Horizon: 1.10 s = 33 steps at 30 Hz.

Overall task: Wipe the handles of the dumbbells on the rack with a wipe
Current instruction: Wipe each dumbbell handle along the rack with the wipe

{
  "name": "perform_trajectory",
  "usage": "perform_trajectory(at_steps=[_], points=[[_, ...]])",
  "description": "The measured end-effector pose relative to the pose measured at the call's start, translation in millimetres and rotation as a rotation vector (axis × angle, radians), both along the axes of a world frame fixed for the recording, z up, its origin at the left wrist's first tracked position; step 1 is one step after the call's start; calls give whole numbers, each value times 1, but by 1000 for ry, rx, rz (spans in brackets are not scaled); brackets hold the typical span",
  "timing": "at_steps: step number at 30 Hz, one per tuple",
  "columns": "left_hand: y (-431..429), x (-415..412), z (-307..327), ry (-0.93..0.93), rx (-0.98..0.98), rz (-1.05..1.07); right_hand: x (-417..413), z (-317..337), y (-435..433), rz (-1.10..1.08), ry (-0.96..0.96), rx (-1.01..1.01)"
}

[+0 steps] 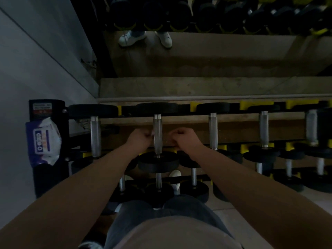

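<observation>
Dumbbells with black heads and grey metal handles lie in a row on the top tier of the rack [233, 116]. My hands are on either side of the second dumbbell's handle [157, 126]. My left hand [141, 139] has curled fingers that pinch a small pale bit of wipe [152, 133] against the handle's left side. My right hand [185, 139] is curled into a fist just right of the handle, its lower knuckles close to the bar. The rest of the wipe is hidden in the dim light.
A pack of wipes [44, 141] sits on the rack's left end post, next to the first handle [95, 135]. More handles [213, 131] [263, 129] follow to the right. Lower tiers hold smaller dumbbells [158, 161]. A mirror behind reflects shoes [132, 37].
</observation>
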<state>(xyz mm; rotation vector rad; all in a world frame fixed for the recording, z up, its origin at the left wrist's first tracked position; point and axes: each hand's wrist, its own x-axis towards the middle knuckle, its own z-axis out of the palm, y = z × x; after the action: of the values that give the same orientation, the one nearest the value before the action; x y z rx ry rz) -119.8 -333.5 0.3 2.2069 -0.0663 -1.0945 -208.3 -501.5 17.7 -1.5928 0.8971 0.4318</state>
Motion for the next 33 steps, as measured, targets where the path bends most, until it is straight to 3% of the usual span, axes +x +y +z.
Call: perform_trajectory(at_steps=[3,6,10,12,24,27,31,33], points=[[10,-11,-4,17,150,-335,-3,-3,-2,9,44,27],[2,-5,3,84,165,-343,-4,-5,0,22,84,49],[8,12,5,493,52,-22,-2,-3,-1,4,107,78],[19,13,-4,578,4,69,-1,-2,-4,-12,118,100],[-8,26,-18,418,-338,473,-3,0,-14,-100,156,158],[2,18,-21,358,-267,284,-5,-3,-16,-89,163,135],[5,2,-19,150,-11,-336,-8,-5,-14,-77,204,135],[6,7,-24,179,35,-362,-11,-5,-12,-71,227,150]])
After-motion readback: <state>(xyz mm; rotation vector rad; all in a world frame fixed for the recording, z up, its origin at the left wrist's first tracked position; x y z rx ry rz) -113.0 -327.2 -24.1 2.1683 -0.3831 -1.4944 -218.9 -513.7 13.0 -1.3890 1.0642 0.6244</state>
